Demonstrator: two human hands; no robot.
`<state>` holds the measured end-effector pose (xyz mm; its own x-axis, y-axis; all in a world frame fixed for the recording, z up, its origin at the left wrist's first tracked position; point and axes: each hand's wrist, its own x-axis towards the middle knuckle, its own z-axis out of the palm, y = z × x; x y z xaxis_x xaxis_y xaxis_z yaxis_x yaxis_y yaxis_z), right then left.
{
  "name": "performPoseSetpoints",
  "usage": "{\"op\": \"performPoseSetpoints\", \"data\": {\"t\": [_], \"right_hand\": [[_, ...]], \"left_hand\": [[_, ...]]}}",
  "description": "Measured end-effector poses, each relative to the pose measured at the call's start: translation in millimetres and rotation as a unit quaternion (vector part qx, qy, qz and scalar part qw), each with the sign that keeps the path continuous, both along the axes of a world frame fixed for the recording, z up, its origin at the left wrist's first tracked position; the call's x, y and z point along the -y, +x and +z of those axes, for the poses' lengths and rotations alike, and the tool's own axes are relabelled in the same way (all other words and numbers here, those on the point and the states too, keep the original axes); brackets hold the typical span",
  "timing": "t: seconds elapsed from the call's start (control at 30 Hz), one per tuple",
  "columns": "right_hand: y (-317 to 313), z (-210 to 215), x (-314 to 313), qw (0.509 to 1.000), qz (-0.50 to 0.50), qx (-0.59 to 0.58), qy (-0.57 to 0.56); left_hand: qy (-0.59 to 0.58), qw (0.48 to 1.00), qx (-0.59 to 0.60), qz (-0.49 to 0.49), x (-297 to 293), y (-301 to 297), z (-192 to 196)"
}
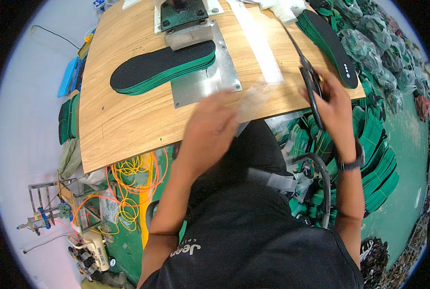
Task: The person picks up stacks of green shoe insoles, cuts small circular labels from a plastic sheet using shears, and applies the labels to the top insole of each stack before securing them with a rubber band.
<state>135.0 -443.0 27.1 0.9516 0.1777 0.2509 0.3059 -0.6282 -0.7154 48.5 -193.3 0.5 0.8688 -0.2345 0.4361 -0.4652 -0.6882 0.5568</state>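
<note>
My left hand (207, 132), smeared by motion, is over the near edge of the wooden table. A thin translucent piece of film (252, 102) is pinched at its fingertips. In my right hand (335, 102), at the table's right front edge, are black-handled scissors (312, 86), their blades toward the far side. A white strip (259, 43) lies lengthwise on the table between the hands and the far side. To the left, a stack of black-topped green insoles (159, 70) rests partly on a metal plate (195, 91), one end under a metal block (191, 37).
The wooden table (114, 120) carries another insole stack (328, 48) on the right. Bundled green insoles (376, 168) and plastic bags (369, 45) lie beyond. A curved black tube (324, 178) stands near my right forearm. Orange and yellow hoses (130, 168) coil on the left floor.
</note>
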Motion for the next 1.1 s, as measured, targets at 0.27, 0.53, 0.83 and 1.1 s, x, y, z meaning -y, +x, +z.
{"op": "performPoseSetpoints", "data": {"t": [0.27, 0.53, 0.83, 1.1], "right_hand": [[89, -15, -5, 0.950, 0.010, 0.217, -0.224], [-52, -1, -82, 0.921, 0.323, -0.117, 0.184], [-65, -25, -135, 0.907, 0.263, -0.090, 0.316], [-28, -21, -145, 0.840, 0.125, -0.315, 0.425]], "left_hand": [[-0.326, 0.901, -0.181, -0.221, 32, -28, 3], [-0.531, 0.840, -0.032, -0.106, 12, -16, -12], [-0.506, 0.862, -0.010, -0.014, -3, -6, -17], [-0.144, 0.967, 0.142, 0.156, -109, 40, 22]]}}
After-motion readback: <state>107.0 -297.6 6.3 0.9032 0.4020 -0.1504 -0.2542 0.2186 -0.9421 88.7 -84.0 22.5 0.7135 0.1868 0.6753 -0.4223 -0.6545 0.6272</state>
